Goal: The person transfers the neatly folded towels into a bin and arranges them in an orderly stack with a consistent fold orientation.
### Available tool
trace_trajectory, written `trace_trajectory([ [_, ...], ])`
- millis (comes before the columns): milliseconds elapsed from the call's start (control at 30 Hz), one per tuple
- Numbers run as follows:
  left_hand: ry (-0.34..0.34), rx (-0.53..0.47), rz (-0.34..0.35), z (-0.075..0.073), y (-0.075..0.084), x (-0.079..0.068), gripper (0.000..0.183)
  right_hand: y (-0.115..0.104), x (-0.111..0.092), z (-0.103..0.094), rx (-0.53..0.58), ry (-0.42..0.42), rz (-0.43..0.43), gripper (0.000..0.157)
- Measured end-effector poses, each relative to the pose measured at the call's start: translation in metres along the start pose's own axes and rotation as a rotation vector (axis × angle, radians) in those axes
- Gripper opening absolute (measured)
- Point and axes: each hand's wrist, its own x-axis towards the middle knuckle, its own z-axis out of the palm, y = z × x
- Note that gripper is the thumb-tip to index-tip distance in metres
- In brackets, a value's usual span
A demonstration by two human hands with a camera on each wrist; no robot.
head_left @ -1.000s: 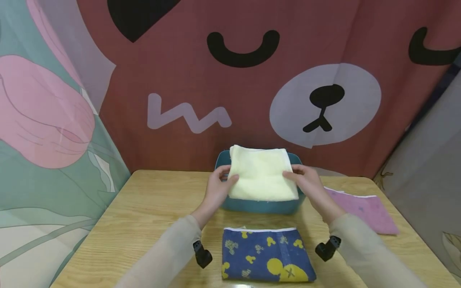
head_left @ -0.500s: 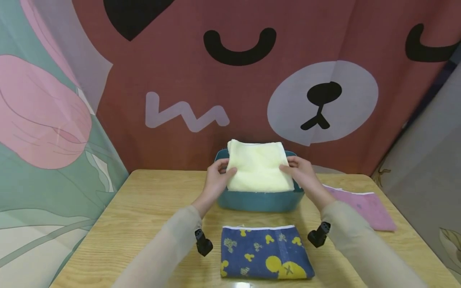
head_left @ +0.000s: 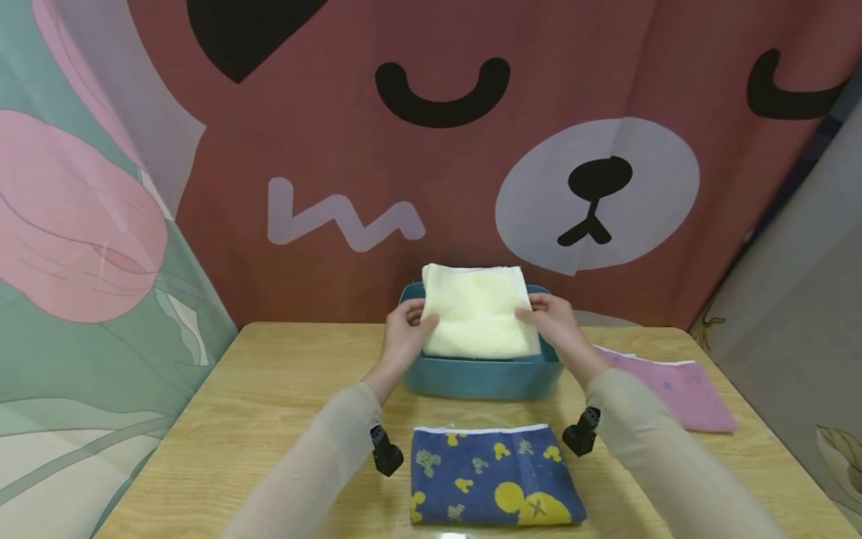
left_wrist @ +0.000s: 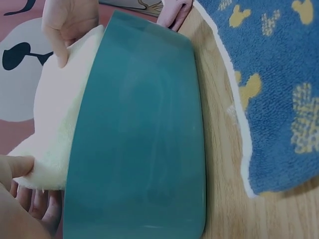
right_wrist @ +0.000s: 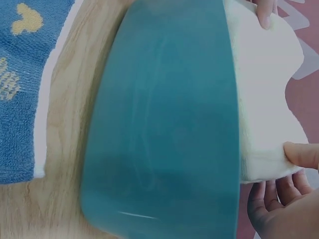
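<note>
l hand (head_left: 402, 337) & r hand (head_left: 557, 329), nearly closed, pinch towel (head_left: 478, 322) sides; prob best hold both level, centred w/ tub (head_left: 481, 379) just below.

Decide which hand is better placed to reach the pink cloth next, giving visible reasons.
Probably the right hand: the pink cloth lies nearer it, while the left hand is across the bin. Both hands hold the yellow cloth.

A teal rectangular plastic bin (head_left: 481, 380) stands on the pale wood-grain bench (head_left: 296, 374). Behind the bin hangs a reddish printed fabric curtain (head_left: 323, 135). At the bin's mouth, between left hand (head_left: 402, 333) and right hand (head_left: 559, 326), is a folded pale-yellow cloth (head_left: 478, 314). Before the bin lies a folded navy-and-yellow cloth (head_left: 485, 479); right of it, a folded pink cloth (head_left: 694, 393).
</note>
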Motion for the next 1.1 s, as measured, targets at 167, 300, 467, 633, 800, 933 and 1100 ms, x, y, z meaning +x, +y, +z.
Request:
trace_trajectory([
  [167,-0.01,0.011,0.007,0.0,-0.002,-0.002,0.031,0.004,-0.001,0.002,-0.001,0.003,0.002,0.045],
  [300,-0.018,0.046,0.003,-0.001,-0.003,-0.005,0.031,0.01,-0.002,0.003,-0.002,0.0,-0.021,0.044],
  [467,-0.028,0.071,-0.011,-0.003,-0.005,-0.006,0.032,0.017,-0.005,0.006,-0.019,0.006,-0.07,0.044],
  [633,-0.035,0.097,0.003,-0.004,-0.008,-0.008,0.032,0.022,-0.007,0.01,-0.018,0.027,-0.098,0.042],
  [800,-0.042,0.112,0.023,-0.005,-0.009,-0.011,0.032,0.026,-0.009,0.012,0.01,0.059,-0.116,0.038],
  [933,-0.04,0.15,0.028,-0.004,-0.008,-0.013,0.032,0.031,-0.011,0.014,0.007,0.072,-0.143,0.037],
  [1100,-0.029,0.208,0.029,-0.002,-0.008,-0.014,0.033,0.033,-0.011,0.017,-0.018,0.092,-0.184,0.033],
])
